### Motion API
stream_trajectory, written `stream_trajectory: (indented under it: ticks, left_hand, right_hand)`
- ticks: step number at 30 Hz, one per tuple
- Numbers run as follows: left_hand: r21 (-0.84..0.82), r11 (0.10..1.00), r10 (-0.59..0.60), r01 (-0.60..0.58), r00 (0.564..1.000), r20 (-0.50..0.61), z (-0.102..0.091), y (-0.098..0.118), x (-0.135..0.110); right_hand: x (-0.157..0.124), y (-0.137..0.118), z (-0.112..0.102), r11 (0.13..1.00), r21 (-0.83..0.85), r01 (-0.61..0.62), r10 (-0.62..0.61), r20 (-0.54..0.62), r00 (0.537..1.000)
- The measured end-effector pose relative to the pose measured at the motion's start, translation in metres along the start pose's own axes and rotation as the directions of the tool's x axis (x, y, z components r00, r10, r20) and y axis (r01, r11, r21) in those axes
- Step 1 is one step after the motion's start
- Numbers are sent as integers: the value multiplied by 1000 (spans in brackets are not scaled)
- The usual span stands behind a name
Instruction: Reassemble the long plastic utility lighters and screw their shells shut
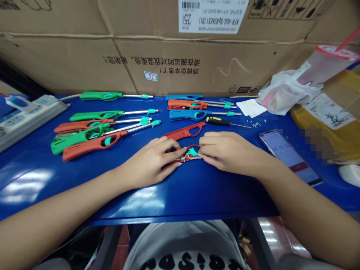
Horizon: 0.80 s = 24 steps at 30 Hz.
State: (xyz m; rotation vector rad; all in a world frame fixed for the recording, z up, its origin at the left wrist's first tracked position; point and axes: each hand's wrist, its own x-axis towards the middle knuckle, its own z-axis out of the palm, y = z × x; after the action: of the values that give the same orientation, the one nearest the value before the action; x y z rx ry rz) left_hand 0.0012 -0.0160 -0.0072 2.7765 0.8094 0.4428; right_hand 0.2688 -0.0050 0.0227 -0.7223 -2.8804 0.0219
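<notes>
The left hand (153, 161) and right hand (227, 152) both pinch the opened red plastic lighter shell with teal trigger (191, 153), lying on the glossy blue tabletop (197, 191) (red cover half (184, 132) just beyond). A slipping pinch could pop the trigger loose.

- Table (197, 195): glossy blue.
- 3 lighters (95, 115): green; 3 more (92, 144): orange-red; 2 (191, 114): blue. All have teal triggers and teal tip collars.
- Open shell (194, 146): red, with a teal trigger (192, 152).
- Loose shell half (184, 132): orange-red.
- Screwdriver (218, 120): black and yellow handle.
- Cardboard box (84, 63): brown, black print, white label (212, 15) with a black barcode.
- Phone (289, 155): white screen, red band.
- Shirt (182, 240): white, black lettering.
</notes>
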Motion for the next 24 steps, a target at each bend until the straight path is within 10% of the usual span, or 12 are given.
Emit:
stream_trajectory:
  ticks: [7,15,24]
  left_hand:
    - [45,999,28,-27,999,-31,2,0,0]
    - [10,998,67,-67,987,-143,3,0,-2]
    - [10,998,65,-64,988,-138,3,0,-3]
  right_hand:
    - [0,-3,-2,1000,7,-25,25,83,996]
    - [1,7,2,835,442,-328,279,174,944]
    - [1,8,-3,785,406,-468,423,200,884]
